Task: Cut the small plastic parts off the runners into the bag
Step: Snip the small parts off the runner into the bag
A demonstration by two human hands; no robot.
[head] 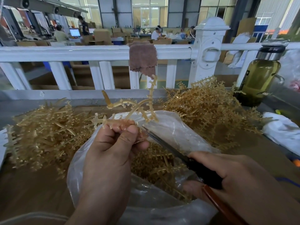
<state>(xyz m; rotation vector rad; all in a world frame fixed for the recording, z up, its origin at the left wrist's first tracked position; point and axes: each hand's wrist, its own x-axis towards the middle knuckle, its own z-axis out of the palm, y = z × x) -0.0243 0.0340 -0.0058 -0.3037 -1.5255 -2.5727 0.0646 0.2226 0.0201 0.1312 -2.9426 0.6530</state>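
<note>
My left hand (112,148) pinches a tan plastic runner (129,106) studded with small parts and holds it up over the mouth of a clear plastic bag (175,132). The runner's branches curve up and away from my fingers. My right hand (233,177) grips a pair of scissors (172,150) with dark handles. The blade tips point up-left and sit just beside my left fingertips, under the runner. Inside the bag lies a heap of tan cut pieces (155,166).
Piles of tan runners lie on the table at the left (42,135) and at the right (209,114). A bottle of yellow-green liquid (258,78) stands at the far right beside white bags (282,132). A white railing (81,52) with a brown cloth (142,59) runs behind.
</note>
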